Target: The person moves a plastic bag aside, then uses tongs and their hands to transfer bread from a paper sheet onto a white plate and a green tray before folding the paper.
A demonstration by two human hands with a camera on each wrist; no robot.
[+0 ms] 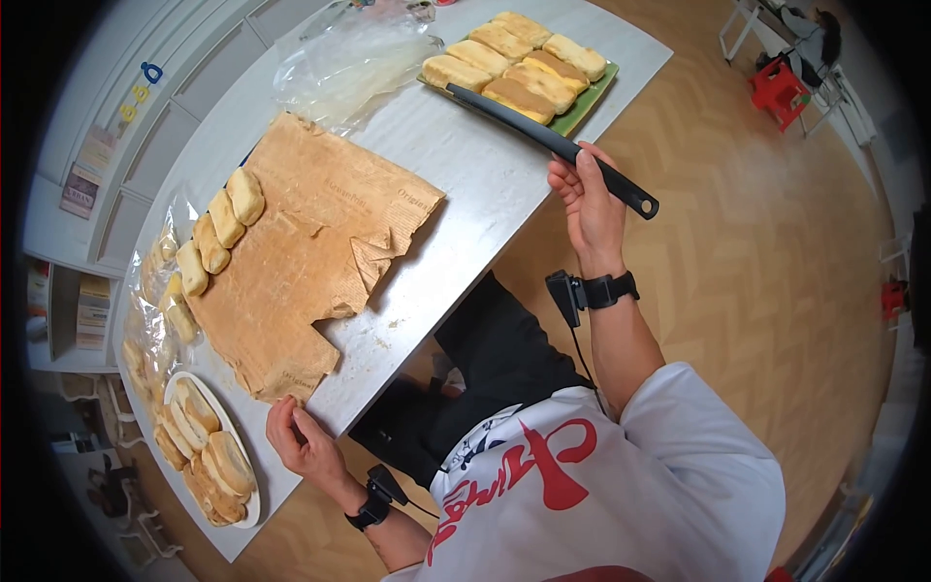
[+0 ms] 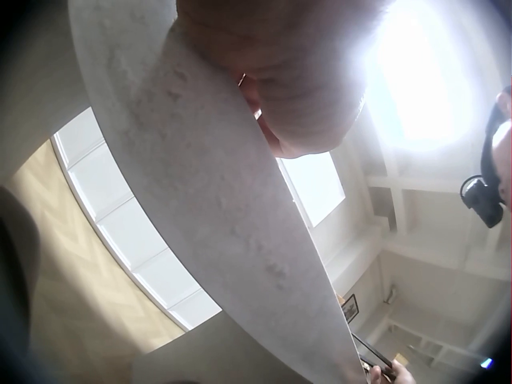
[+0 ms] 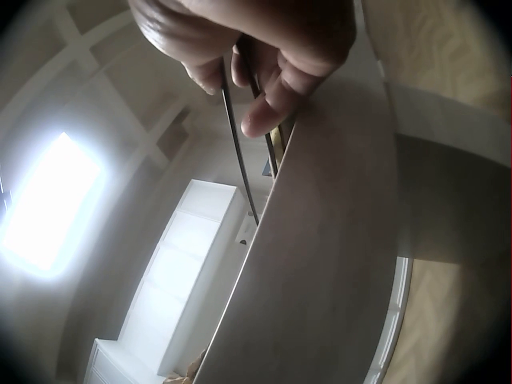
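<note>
In the head view my right hand [image 1: 593, 199] holds a pair of black tongs [image 1: 538, 126] past the table's front edge. The right wrist view shows both tong arms [image 3: 238, 144] running between thumb and fingers. Beyond their far end, the green tray [image 1: 584, 114] carries several pale, oblong bread rolls [image 1: 499, 39], some browned on top. My left hand [image 1: 308, 446] is at the table's front edge, fingers loosely bent, fingertips right by the near corner of a torn brown paper sheet [image 1: 291, 242]. Several more rolls [image 1: 228, 218] lie in a row along the sheet's left side.
A white oval plate [image 1: 254, 509] with several filled rolls stands at the table's left end. Clear plastic with rolls [image 1: 145, 291] lies along the far left edge. An empty-looking clear plastic bag [image 1: 339, 78] is beside the tray. Red stools [image 1: 779, 94] stand on the wooden floor.
</note>
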